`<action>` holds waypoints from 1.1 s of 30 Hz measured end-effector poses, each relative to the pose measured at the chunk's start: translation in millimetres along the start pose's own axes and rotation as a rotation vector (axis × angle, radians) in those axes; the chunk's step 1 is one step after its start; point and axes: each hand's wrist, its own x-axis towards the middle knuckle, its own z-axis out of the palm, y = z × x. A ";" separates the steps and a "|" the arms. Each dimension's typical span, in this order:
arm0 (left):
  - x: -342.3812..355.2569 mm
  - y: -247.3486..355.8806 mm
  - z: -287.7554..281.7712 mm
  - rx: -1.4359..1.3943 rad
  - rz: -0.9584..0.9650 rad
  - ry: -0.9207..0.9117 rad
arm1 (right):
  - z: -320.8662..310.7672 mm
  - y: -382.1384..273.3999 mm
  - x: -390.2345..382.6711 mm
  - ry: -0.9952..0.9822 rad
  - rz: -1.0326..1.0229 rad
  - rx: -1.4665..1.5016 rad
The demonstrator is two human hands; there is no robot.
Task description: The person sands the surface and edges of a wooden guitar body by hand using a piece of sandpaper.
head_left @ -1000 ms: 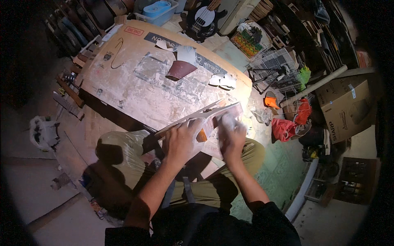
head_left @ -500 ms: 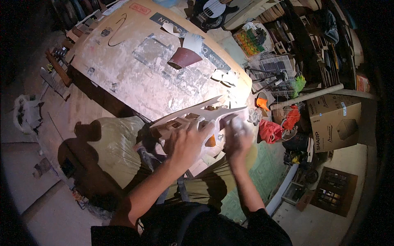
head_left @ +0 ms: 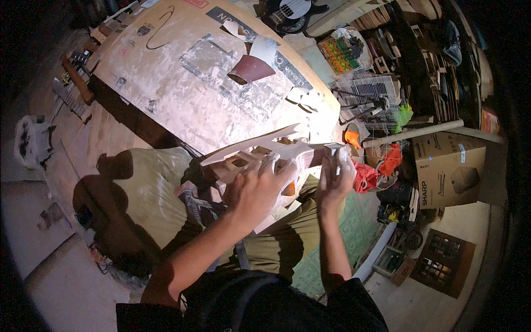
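Note:
A pale wooden guitar body [head_left: 224, 170] with several cut-out cavities is tilted across my lap, against the near edge of the dusty board. My left hand [head_left: 257, 185] grips it from above, fingertips bent over the wood by a cavity. At its right end, my right hand [head_left: 336, 171] is closed with curled, dust-whitened fingers. Between those fingers shows the edge of a small greyish piece that looks like folded sandpaper; most of it is hidden. A curled maroon sheet of sandpaper [head_left: 251, 69] lies on the board, beyond both hands.
The large cardboard-covered board [head_left: 166, 94] fills the area ahead, with torn paper scraps [head_left: 303, 99] near its right edge. To the right are a wire rack [head_left: 368, 99], an orange object [head_left: 352, 138], red cloth [head_left: 365, 177] and a big carton [head_left: 451, 171]. A dark guitar [head_left: 290, 14] lies at the far side.
My right hand, blurred before, has moved slightly right to the guitar body's end and now shows clearly. The left hand keeps its hold. The whole view has shifted a little.

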 end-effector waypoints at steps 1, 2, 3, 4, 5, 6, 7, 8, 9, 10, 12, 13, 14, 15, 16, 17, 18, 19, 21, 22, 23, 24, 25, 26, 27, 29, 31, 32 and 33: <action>2.0 2.8 -3.2 0.097 0.012 -0.009 | 6.1 0.1 -9.7 0.038 -0.091 -0.099; 0.4 1.5 1.0 0.096 0.011 -0.009 | 13.1 -1.0 -18.5 0.081 -0.178 -0.201; -1.9 -2.6 3.9 0.053 0.017 0.040 | 19.4 1.4 -25.2 0.047 -0.709 -0.879; -3.8 -5.0 5.5 0.009 0.023 0.090 | 15.6 -7.2 -16.9 0.012 -0.526 -0.547; -5.9 -4.8 6.2 0.012 0.021 0.091 | 8.0 -5.9 -9.2 -0.039 -0.408 -0.517; -2.9 -0.4 0.9 0.078 0.011 0.039 | 2.0 -10.2 0.5 -0.079 -0.287 -0.496; -1.3 2.1 -1.4 0.144 0.000 -0.014 | 9.9 -18.7 -6.7 -0.021 -0.245 -0.398; -2.6 0.3 -0.3 0.143 -0.002 -0.014 | 19.0 -17.6 -18.8 -0.027 -0.458 -0.584; -4.1 -2.9 0.9 0.086 0.018 0.022 | 22.0 -12.7 -28.5 -0.025 -0.669 -0.776; -5.9 -5.8 0.4 0.038 0.030 0.062 | 10.2 -1.4 -12.7 -0.080 -0.605 -0.874; -2.9 -4.1 1.3 0.030 0.007 0.025 | 7.6 -14.6 0.7 0.052 0.015 -0.186; -1.1 -2.7 2.0 0.020 -0.013 -0.013 | 11.9 -2.5 -6.3 0.132 0.018 -0.225; -2.0 -3.7 4.9 0.023 -0.011 -0.009 | 16.8 10.4 -13.0 0.203 0.022 -0.264; -3.8 -8.7 8.7 -0.024 -0.004 0.034 | 13.6 11.7 -15.6 0.101 -0.382 -0.580; -5.5 -12.0 9.2 -0.071 0.005 0.077 | 3.1 19.5 -2.1 0.053 -0.527 -0.656; -2.2 -11.2 5.2 -0.064 0.018 0.075 | -13.7 36.9 24.6 0.067 -0.399 -0.528; 4.9 -11.2 -0.2 -0.105 -0.022 0.001 | -29.3 50.8 46.4 0.065 -0.134 -0.311; 8.6 -7.8 -4.6 -0.155 -0.058 -0.082 | -47.0 60.3 61.4 0.074 0.287 -0.091; 9.0 -16.5 -13.0 -0.071 -0.103 -0.132 | -46.2 70.4 49.9 0.061 0.161 -0.372; 8.2 -15.7 -11.6 -0.032 -0.111 -0.103 | -45.4 84.9 36.6 0.023 0.305 -0.166; 4.1 -16.3 -5.8 0.006 -0.127 -0.091 | -42.6 102.1 23.4 0.008 0.458 0.031; 1.8 -22.2 1.9 0.044 -0.067 0.019 | -33.2 109.1 14.6 -0.017 0.570 0.217; 4.6 -19.6 -0.7 0.067 -0.048 0.011 | -22.2 116.6 6.0 -0.032 0.675 0.407; 7.7 -15.6 -3.1 0.005 -0.081 0.014 | -11.9 123.3 -1.1 -0.088 0.737 0.602; 10.8 -12.8 -6.1 -0.052 -0.109 0.015 | 0.8 134.6 -8.8 -0.144 0.791 0.806; 11.3 -6.9 -1.8 0.034 -0.098 0.006 | 21.0 166.1 -21.8 -0.116 0.859 0.811; 6.4 -2.0 4.0 0.035 -0.130 0.043 | 42.2 175.9 -38.0 -0.181 0.734 0.563; 6.4 2.5 6.7 0.079 -0.114 0.063 | 51.0 182.4 -42.6 -0.161 0.649 0.454; 5.3 4.4 7.3 0.108 -0.097 0.052 | 57.7 183.7 -48.4 -0.152 0.652 0.490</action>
